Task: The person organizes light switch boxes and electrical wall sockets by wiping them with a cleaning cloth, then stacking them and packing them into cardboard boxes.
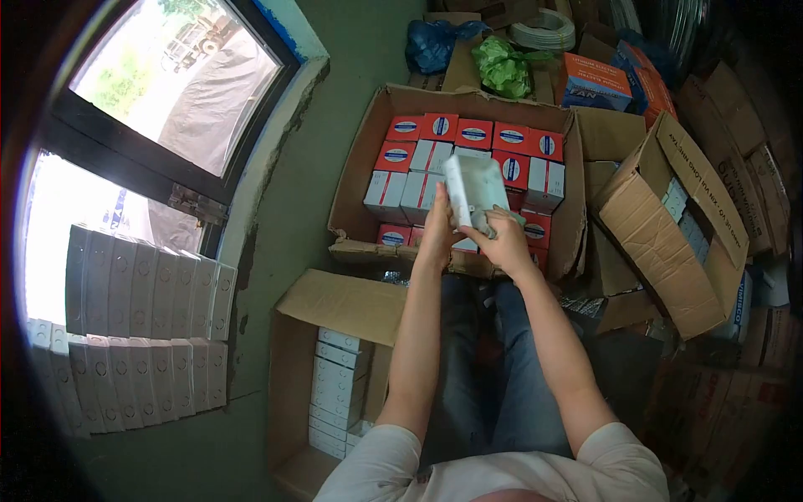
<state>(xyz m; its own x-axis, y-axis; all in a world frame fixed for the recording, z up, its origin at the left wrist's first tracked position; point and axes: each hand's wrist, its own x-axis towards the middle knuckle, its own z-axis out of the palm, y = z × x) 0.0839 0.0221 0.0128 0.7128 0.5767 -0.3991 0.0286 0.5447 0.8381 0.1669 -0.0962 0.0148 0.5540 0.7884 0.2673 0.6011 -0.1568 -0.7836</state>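
Observation:
A white open plastic box (481,180) is tilted above the large carton, its hollow side showing. My left hand (438,224) is closed on its left edge. At the box's lower end is my right hand (502,238), its fingers closed round a small pale piece (483,222) too blurred to name. Below both hands, the large carton (351,192) holds several red and white small boxes (475,134), some red side up and some white side up.
An open carton (288,376) with stacked white boxes (335,381) stands at lower left. Rows of white boxes (150,293) line the window ledge. On the right is a tilted carton (669,243). Green (502,67) and blue bags (439,46) lie behind.

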